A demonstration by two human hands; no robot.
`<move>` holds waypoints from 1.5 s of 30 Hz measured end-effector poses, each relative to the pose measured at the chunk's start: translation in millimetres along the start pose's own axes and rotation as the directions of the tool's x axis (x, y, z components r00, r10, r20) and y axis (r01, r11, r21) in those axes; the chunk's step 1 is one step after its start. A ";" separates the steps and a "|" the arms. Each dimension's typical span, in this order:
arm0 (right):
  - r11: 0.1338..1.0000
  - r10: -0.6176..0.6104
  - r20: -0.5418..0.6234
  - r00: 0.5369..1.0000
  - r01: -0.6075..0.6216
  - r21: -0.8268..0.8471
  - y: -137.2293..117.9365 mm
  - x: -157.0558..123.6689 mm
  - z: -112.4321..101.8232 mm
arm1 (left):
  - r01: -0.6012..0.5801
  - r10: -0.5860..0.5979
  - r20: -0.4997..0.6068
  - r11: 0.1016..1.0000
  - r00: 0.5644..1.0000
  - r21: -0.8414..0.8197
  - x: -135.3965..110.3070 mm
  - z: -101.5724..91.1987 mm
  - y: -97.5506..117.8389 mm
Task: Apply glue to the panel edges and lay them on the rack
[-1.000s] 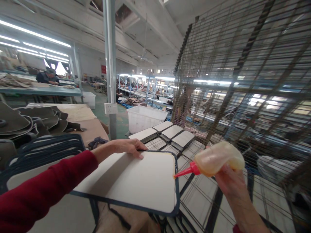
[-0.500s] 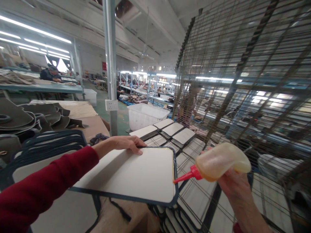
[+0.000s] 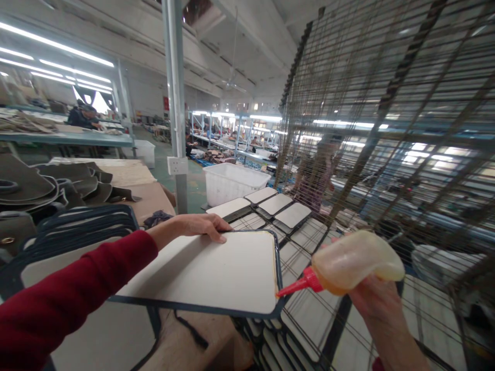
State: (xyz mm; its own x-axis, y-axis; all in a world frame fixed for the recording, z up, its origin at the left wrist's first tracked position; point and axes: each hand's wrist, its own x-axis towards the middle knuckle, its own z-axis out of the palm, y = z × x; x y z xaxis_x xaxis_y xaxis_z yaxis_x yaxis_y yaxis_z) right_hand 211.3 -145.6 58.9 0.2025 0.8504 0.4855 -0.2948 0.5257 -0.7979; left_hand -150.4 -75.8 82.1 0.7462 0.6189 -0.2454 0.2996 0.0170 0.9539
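Note:
My left hand point(image 3: 204, 226) pinches the far edge of a white panel point(image 3: 224, 273) with a dark blue border, thumb on top and fingers beneath. In my right hand point(image 3: 375, 299) is a squeeze bottle point(image 3: 356, 260) of yellowish, see-through plastic, lying tilted with amber liquid low inside. Its red nozzle point(image 3: 299, 283) points left, and the tip touches the panel's right edge near the near corner. A thin yellowish line of glue runs along that edge. Under the panel's left part lies a stack of similar panels point(image 3: 88, 221).
A wire rack point(image 3: 309, 330) holding several panels spreads ahead and right, with raised wire shelves point(image 3: 367, 77) above it. Beyond stand a white bin point(image 3: 235, 183) and a metal post point(image 3: 177, 103). Grey cut pieces point(image 3: 69, 180) lie left. People work at far tables; one stands behind the wires.
The panel's near right corner has risen slightly. The bottle has shifted a little right and its nozzle tip sits slightly lower along the edge. The person behind the wires has moved right.

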 end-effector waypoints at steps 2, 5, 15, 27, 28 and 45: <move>1.000 0.002 0.003 1.000 -0.002 0.007 0.0 -0.6 0.0 | -0.002 0.002 -0.001 1.000 1.000 -0.004 -0.4 0.7 -0.1; 1.000 0.009 0.006 1.000 -0.009 0.007 -1.3 -1.8 1.2 | -0.003 0.002 -0.015 1.000 1.000 -0.017 -1.2 2.4 0.1; 0.999 -0.031 -0.166 0.986 0.032 0.008 4.5 -10.8 2.4 | -0.008 -0.002 -0.092 0.994 0.996 -0.113 -0.3 -0.3 -19.8; 0.963 -0.236 -0.233 0.943 0.195 -0.187 27.4 -17.9 -18.6 | -0.052 0.001 -0.216 0.972 0.976 -0.229 12.1 7.5 -52.8; 0.959 -0.252 -0.239 0.938 0.208 -0.193 28.3 -19.0 -17.3 | -0.055 0.000 -0.222 0.969 0.975 -0.240 12.8 7.6 -56.1; 0.951 -0.306 -0.435 0.847 0.249 -0.184 41.2 -27.5 8.2 | -0.141 0.009 -0.338 0.919 0.941 -0.369 18.6 13.3 -88.1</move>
State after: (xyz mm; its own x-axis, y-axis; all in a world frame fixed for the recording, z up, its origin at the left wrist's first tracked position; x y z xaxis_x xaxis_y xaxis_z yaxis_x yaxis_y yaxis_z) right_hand 186.0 -147.2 15.6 0.6683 0.5510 0.4998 -0.0583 0.7086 -0.7031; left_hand -155.1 -76.3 -8.8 0.5040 0.8480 -0.1639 -0.0492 0.2177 0.9748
